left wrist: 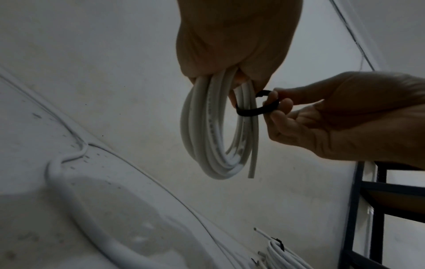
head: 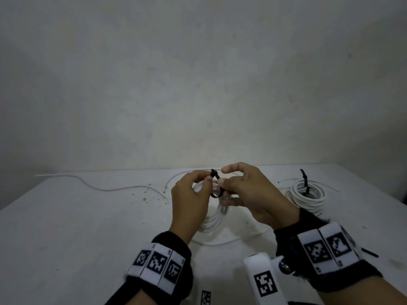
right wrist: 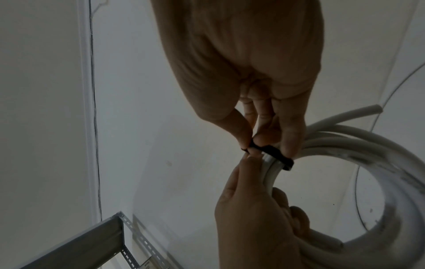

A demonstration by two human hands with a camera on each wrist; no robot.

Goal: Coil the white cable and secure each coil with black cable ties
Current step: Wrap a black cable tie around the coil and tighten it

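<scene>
Left hand (head: pixel 189 194) is gripping the white cable coil (head: pixel 214 219) at its top, fingers curled round the bundled turns, thumb and forefinger also pinching the head end of the black cable tie (head: pixel 217 183). Right hand (head: pixel 248 194) is pinching the tie's other side, forefinger lifted clear. Tie is looping round the bundle but reading as slack, so my guess is it's mid-threading, not cinched.

Coil is hanging above the middle of the desk (head: pixel 77 227), lower turns near the surface. A finished coil (head: pixel 306 194) with its own tie is lying toward the right edge; loose thin wire (head: pixel 99 188) is trailing toward the far-left corner.

Handling, as judgement: cable looks light and springy, smooth jacket, so turns will want to fan out. Hold right beside the tie, keep the bundle squeezed while pulling the tail.

View differences:
- left wrist: cut cable end (left wrist: pixel 251 169) is dangling free below the tie, outside the loop (left wrist: pixel 255 111); the head view is hiding that.
- right wrist: tie band (right wrist: pixel 273 154) is lying flat across the turns, fingertips (right wrist: pixel 248 154) meeting at its end; a metal shelf frame (right wrist: pixel 98 242) is showing below.
</scene>
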